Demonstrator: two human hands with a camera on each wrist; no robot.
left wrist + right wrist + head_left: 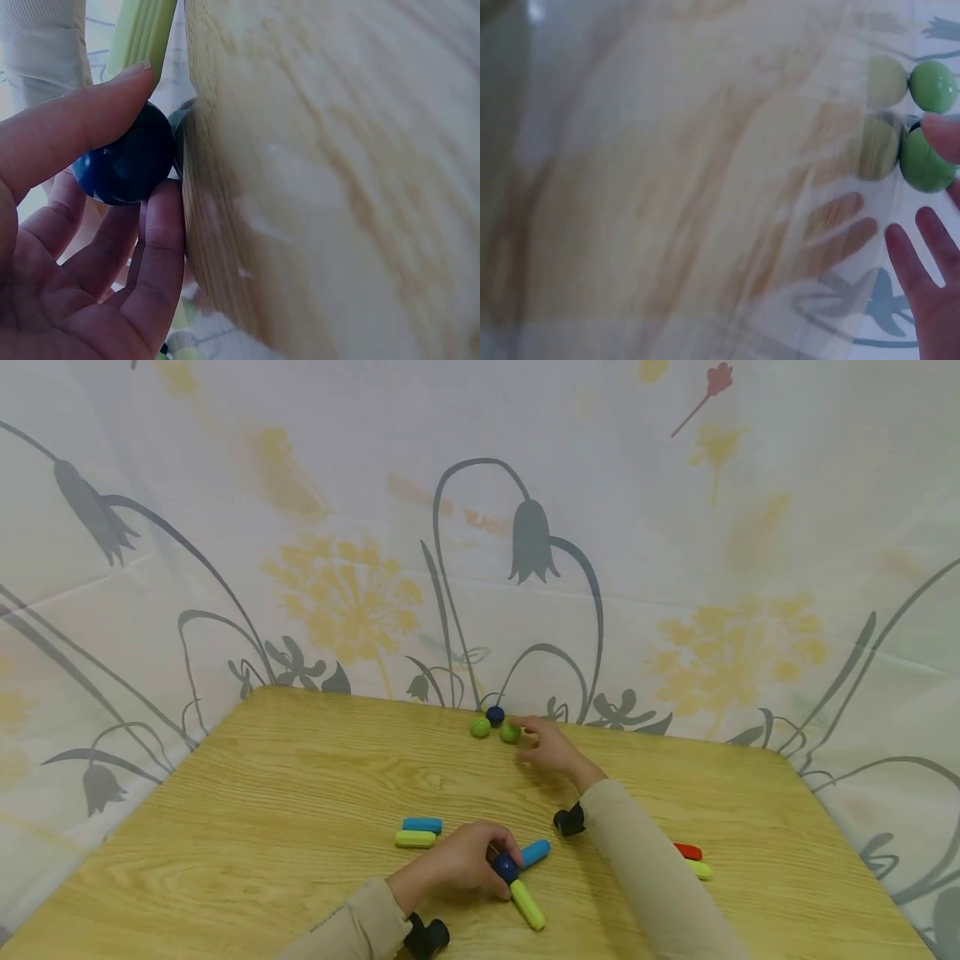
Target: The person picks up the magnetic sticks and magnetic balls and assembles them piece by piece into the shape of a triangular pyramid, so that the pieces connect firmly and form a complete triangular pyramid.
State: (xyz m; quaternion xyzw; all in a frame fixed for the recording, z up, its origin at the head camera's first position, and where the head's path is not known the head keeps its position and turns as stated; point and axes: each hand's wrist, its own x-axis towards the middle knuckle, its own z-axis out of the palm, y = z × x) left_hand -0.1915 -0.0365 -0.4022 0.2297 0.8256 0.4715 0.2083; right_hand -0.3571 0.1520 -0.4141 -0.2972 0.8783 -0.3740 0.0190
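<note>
Held ball (506,867): was a glossy, dark blue sphere, pinched between the left hand's thumb and fingers.
Lime rod (528,906): was stubby, grooved lengthwise, and slanted nearer and rightward from the held ball, its end against it.
Blue rod (536,852): pointed beyond and right of the held ball; fingers hid its inner end, so contact could not be told.
Green balls: the right one (510,732) and left one (481,727) were shiny and round, well beyond the held ball, with a far blue ball (495,715) just behind.
Loose rods: second blue rod (422,826) and second lime rod (416,839) lay side by side, left of the held ball; red rod (688,851) and third lime rod (699,869) lay well right of it.
Worktop (322,760): was wood-grained and reflective beneath the held ball.
Left hand (472,860): arched in from the held ball's left.
Right hand (551,747): stretched far beyond the held ball, fingers spread wide beside the right green ball; touch could not be told.
</note>
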